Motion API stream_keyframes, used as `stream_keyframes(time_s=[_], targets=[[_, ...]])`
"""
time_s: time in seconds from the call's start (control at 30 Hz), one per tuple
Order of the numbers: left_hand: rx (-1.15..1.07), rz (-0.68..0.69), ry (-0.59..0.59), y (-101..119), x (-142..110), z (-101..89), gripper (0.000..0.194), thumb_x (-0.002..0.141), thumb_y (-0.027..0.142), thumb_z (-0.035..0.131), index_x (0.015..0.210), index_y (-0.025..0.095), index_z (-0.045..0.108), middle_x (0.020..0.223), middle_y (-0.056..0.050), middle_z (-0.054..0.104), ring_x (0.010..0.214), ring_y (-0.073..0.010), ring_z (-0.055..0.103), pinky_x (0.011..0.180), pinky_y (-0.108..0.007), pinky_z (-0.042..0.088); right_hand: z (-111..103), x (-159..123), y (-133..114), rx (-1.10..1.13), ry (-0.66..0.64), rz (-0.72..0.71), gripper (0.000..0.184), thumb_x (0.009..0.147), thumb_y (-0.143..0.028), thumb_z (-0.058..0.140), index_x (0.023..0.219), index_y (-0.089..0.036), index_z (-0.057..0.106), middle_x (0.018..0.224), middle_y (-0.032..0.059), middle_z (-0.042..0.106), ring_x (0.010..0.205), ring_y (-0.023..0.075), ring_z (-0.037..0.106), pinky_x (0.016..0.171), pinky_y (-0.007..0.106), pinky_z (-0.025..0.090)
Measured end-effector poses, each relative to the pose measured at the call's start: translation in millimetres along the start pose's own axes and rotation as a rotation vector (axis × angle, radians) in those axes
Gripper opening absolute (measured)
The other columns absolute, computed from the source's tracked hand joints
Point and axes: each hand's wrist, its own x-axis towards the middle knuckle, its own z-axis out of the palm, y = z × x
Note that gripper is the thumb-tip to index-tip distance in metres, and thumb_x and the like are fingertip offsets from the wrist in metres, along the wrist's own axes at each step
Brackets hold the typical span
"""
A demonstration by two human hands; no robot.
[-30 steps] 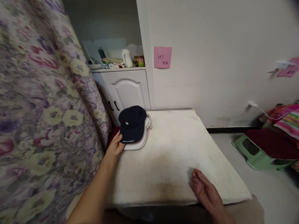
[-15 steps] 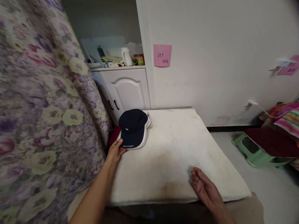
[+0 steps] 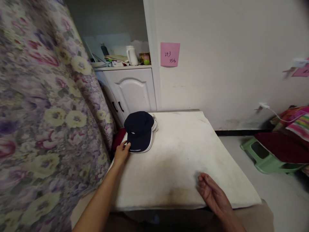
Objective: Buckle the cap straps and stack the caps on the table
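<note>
A navy baseball cap [image 3: 139,129] with small white lettering on its brim lies on top of white caps [image 3: 154,125], whose edges show along its right side. The stack is at the back left of the cloth-covered table [image 3: 178,161]. My left hand [image 3: 121,153] is at the left edge of the navy brim, thumb and fingers closed on it; part of the grip is hidden. Near the front right edge rests my right hand [image 3: 212,193], fingers curled in and nothing visible in them.
A floral curtain [image 3: 53,129] hangs close on the left. Behind the table stand a white cabinet [image 3: 134,91] with a white jug [image 3: 131,55] on it, and a wall with a pink note [image 3: 170,54]. A green stool [image 3: 270,159] stands on the floor at right.
The navy cap has shifted slightly and covers more of the white brims beneath. My left hand has turned more palm-down at the brim's edge. The right hand stays put.
</note>
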Motion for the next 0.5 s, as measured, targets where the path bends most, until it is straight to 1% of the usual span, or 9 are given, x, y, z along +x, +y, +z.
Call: stream_keyframes(time_s=[0.03, 0.1, 0.17, 0.2, 0.27, 0.33, 0.5], targets=[[0.022, 0.033, 0.012, 2, 1, 1.9, 0.059, 0.074, 0.044, 0.073, 0.125, 0.016, 0.064, 0.104, -0.012, 0.071, 0.097, -0.0291, 0.069, 0.086, -0.043, 0.055, 0, 0, 0, -0.004, 0.000, 0.004, 0.021, 0.078, -0.019, 0.081, 0.096, -0.016, 0.071, 0.088, 0.0024, 0.070, 0.069, 0.0089, 0.062, 0.063, 0.019, 0.055], [0.045, 0.093, 0.025, 7, 4, 8.8, 0.070, 0.071, 0.043, 0.077, 0.133, 0.018, 0.058, 0.129, -0.015, 0.063, 0.124, -0.0335, 0.056, 0.106, -0.047, 0.043, 1, 0, 0, -0.006, -0.002, 0.006, 0.020, 0.078, -0.019, 0.081, 0.096, -0.017, 0.071, 0.088, 0.0022, 0.070, 0.069, 0.0090, 0.062, 0.064, 0.019, 0.055], [0.065, 0.145, 0.022, 12, 6, 18.1, 0.082, 0.069, 0.042, 0.080, 0.141, 0.019, 0.050, 0.144, -0.015, 0.052, 0.137, -0.0348, 0.042, 0.116, -0.047, 0.031, 2, 0, -1, -0.008, -0.002, 0.005, 0.021, 0.077, -0.019, 0.082, 0.095, -0.017, 0.071, 0.087, 0.0020, 0.070, 0.069, 0.0089, 0.062, 0.064, 0.019, 0.055], [0.073, 0.164, 0.015, 14, 7, 22.7, 0.086, 0.068, 0.042, 0.082, 0.144, 0.019, 0.047, 0.148, -0.015, 0.048, 0.140, -0.0350, 0.039, 0.118, -0.047, 0.027, 2, 0, -1, -0.010, 0.002, 0.005, 0.022, 0.076, -0.020, 0.083, 0.095, -0.017, 0.071, 0.088, 0.0019, 0.070, 0.069, 0.0088, 0.061, 0.064, 0.019, 0.054], [0.085, 0.188, -0.001, 17, 9, 29.9, 0.090, 0.067, 0.042, 0.082, 0.145, 0.019, 0.045, 0.149, -0.015, 0.047, 0.141, -0.0352, 0.037, 0.119, -0.047, 0.025, 3, 0, -1, -0.018, 0.010, 0.010, 0.025, 0.073, -0.020, 0.085, 0.094, -0.017, 0.071, 0.088, 0.0020, 0.070, 0.069, 0.0088, 0.061, 0.064, 0.019, 0.054], [0.096, 0.196, -0.013, 18, 11, 33.3, 0.090, 0.067, 0.043, 0.082, 0.146, 0.019, 0.044, 0.147, -0.015, 0.049, 0.140, -0.0354, 0.038, 0.118, -0.048, 0.026, 3, 0, -2, -0.020, 0.012, 0.016, 0.026, 0.073, -0.020, 0.085, 0.095, -0.017, 0.072, 0.088, 0.0024, 0.070, 0.069, 0.0092, 0.062, 0.064, 0.020, 0.054], [0.126, 0.176, -0.026, 18, 12, 33.2, 0.090, 0.071, 0.047, 0.079, 0.147, 0.016, 0.042, 0.145, -0.018, 0.049, 0.137, -0.0367, 0.042, 0.116, -0.049, 0.030, 3, 0, -3, -0.002, -0.008, 0.016, 0.024, 0.074, -0.019, 0.084, 0.094, -0.017, 0.072, 0.088, 0.0028, 0.071, 0.070, 0.0093, 0.063, 0.066, 0.020, 0.055]])
